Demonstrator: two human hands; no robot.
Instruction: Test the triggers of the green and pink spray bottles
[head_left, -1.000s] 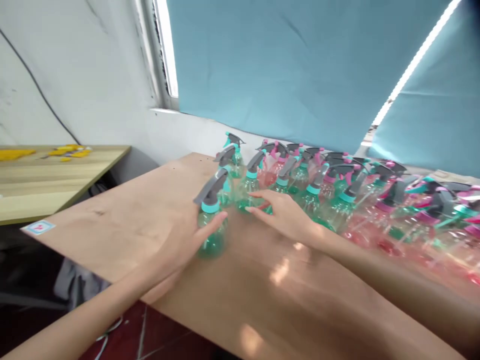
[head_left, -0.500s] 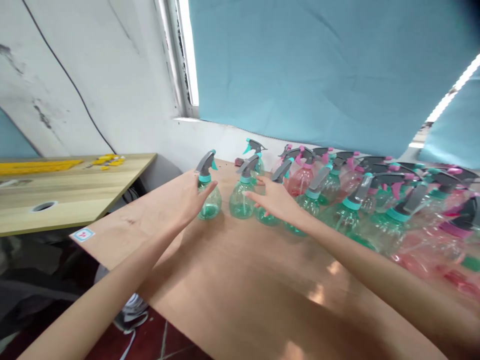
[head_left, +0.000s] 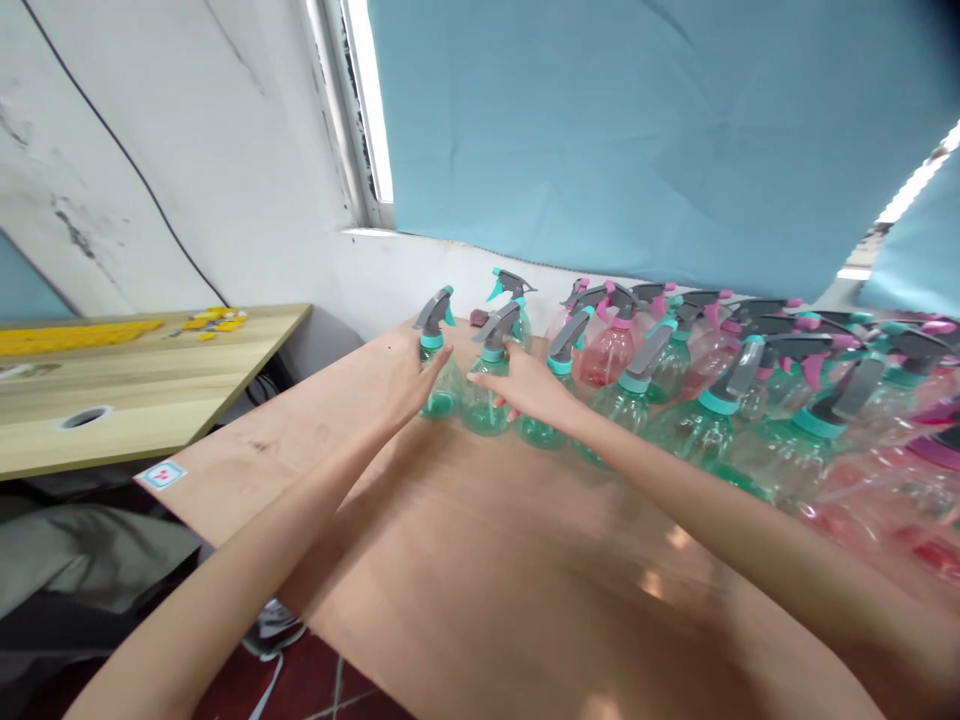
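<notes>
Hands meet at frame centre on the brown surface (head_left: pixel 487 560): left hand (head_left: pixel 409 385) wraps a green spray bottle (head_left: pixel 441 392), right hand (head_left: pixel 525 388) rests open against the neighbouring bottle (head_left: pixel 484 405); light, thin, likely slippery plastic, probably best gripped at the neck.

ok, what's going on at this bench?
A person works bare-handed at a brown wooden tabletop. The left hand cups the end translucent green plastic spray bottle with a grey trigger; a firm grip can't be confirmed. The right hand lays open fingers on the neighbouring green spray bottle. Rows of upright green and pink spray bottles crowd the table's right side.
</notes>
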